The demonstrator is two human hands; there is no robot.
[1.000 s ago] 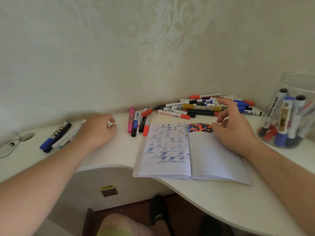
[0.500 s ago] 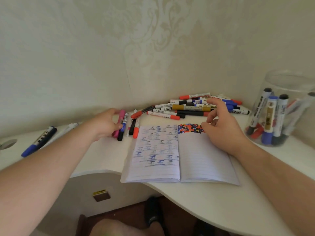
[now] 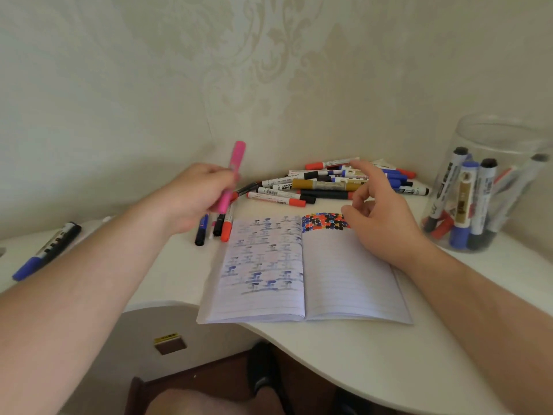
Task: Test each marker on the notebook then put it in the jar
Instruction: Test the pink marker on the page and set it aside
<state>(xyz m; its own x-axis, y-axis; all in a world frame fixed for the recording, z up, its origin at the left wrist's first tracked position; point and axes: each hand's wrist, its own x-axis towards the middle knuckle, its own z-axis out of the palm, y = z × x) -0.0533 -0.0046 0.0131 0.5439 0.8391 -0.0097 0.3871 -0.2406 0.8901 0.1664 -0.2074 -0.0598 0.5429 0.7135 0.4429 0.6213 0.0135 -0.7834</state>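
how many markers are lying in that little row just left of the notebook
3: a blue-capped marker at the left, a black marker in the middle and a red-capped marker against the notebook. The left hand overhead may hide more.

Soft, dim, even light; motion-blurred pink marker [image 3: 232, 178]; wide-angle edge distortion.

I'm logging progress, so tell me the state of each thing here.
Pink marker: capped, lifted off the desk, held by left hand.
Right hand: open, hovering over notebook.
Notebook: open, lying flat.
Jar: lidless, partly filled with markers.
Marker pile: capped, lying loose.
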